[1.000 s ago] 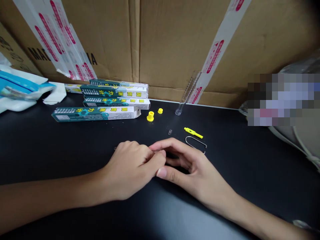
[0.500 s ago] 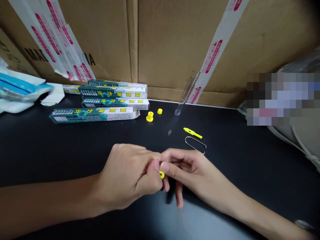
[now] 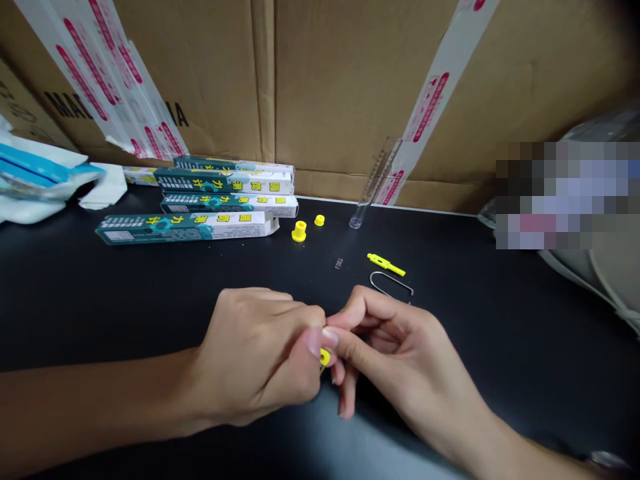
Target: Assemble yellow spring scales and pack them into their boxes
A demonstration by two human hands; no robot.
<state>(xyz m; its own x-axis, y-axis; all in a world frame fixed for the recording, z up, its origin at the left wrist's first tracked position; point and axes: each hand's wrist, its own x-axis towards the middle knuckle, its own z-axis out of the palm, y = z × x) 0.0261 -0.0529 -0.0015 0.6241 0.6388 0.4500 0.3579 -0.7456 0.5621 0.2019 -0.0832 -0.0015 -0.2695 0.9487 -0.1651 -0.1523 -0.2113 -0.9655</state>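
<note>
Where the two hands meet above the bench, a small yellow plastic piece with a round hole (image 3: 325, 357) shows at the left thumb. The left hand (image 3: 265, 353) is clamped on this piece, its fingers curled under as in a fist, apparently to hold it steady. The right hand (image 3: 410, 353) brings thumb and forefinger in just above the piece, presumably for fine control; whether they grip it cannot be told. Its other fingers hang below, perhaps to keep clear of the work.

Only the rounded end of the piece is exposed: bright yellow, with a dark central opening. The remainder is hidden by the left hand.

Just beyond the right hand lies a U-shaped bare metal wire hook (image 3: 397, 281), with a slotted yellow plastic rod (image 3: 387, 265) just behind it. To the left lies a small metal coil spring (image 3: 339, 263). Farther back stand a flanged yellow plastic cap (image 3: 299, 231), a smaller yellow plastic cap (image 3: 319, 220) and a clear graduated tube (image 3: 367, 199). The components are spread apart, probably for individual pick-up. Long green-and-white cardboard boxes (image 3: 185, 229) are set back on the black bench (image 3: 125, 300), seemingly to free working space.
</note>
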